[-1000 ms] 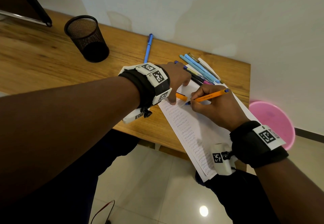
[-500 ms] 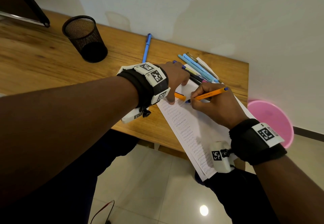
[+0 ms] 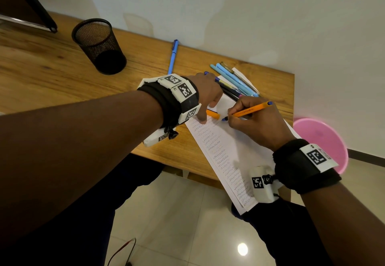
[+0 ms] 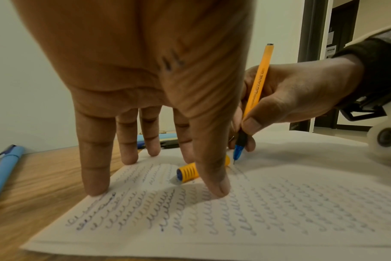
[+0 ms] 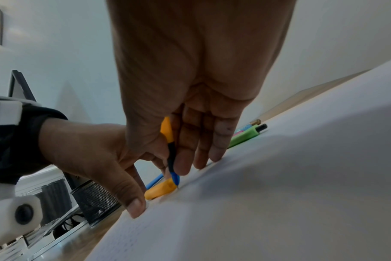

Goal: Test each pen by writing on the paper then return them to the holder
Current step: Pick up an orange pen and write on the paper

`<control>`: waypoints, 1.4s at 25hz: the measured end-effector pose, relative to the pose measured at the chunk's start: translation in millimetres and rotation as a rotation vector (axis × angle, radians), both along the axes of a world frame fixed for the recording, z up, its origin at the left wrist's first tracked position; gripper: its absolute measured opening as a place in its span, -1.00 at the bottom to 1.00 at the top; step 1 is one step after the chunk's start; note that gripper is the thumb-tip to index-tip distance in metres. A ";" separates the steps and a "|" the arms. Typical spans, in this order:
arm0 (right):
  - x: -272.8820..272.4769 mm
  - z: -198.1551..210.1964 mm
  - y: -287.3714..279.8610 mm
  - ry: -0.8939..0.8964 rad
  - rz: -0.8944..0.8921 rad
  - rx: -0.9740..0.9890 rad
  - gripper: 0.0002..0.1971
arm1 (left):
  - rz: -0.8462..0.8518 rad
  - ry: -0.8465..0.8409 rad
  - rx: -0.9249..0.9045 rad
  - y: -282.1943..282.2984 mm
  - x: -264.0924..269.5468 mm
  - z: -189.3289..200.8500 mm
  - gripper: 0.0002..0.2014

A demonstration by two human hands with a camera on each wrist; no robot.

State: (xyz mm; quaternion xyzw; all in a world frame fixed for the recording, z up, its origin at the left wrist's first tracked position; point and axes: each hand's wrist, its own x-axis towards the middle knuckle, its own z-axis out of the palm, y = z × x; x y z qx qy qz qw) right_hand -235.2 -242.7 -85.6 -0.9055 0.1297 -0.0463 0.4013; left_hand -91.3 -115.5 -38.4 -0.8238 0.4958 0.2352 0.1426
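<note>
Wooden desk [image 3: 52,74], left hand [image 3: 205,92] fingertips pressing paper [image 3: 239,147], right hand [image 3: 258,124] pinching orange pen [image 3: 250,110]

Black wristbands [image 3: 300,167] with white marker tags [image 3: 179,86]

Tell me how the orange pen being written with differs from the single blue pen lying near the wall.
The orange pen is gripped in the right hand, slanted with its tip at the paper; the blue pen lies flat on the bare wooden desk, untouched. The orange pen is uncapped, its orange cap lying on the paper by the left hand; the blue pen looks capped. Neither is in the mesh holder.
</note>
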 end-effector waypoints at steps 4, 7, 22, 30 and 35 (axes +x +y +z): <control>1.8 1.4 -0.5 0.000 -0.031 0.050 -0.97 | 0.008 0.017 -0.054 2.1 -2.6 0.1 -0.62; 4.7 10.2 -4.6 -0.046 -0.151 0.232 -0.89 | 0.018 0.041 -0.111 4.2 0.0 -0.1 -0.70; 18.5 53.1 -5.0 -0.201 -0.403 0.831 -0.88 | 0.245 0.147 -0.567 16.4 36.6 30.9 -0.80; 14.3 50.7 -2.4 -0.229 -0.333 0.727 -0.92 | 0.164 0.245 -0.682 12.7 29.2 33.0 -0.84; 13.0 52.0 -1.0 -0.217 -0.340 0.715 -0.82 | 0.156 0.258 -0.727 14.1 27.9 32.3 -0.81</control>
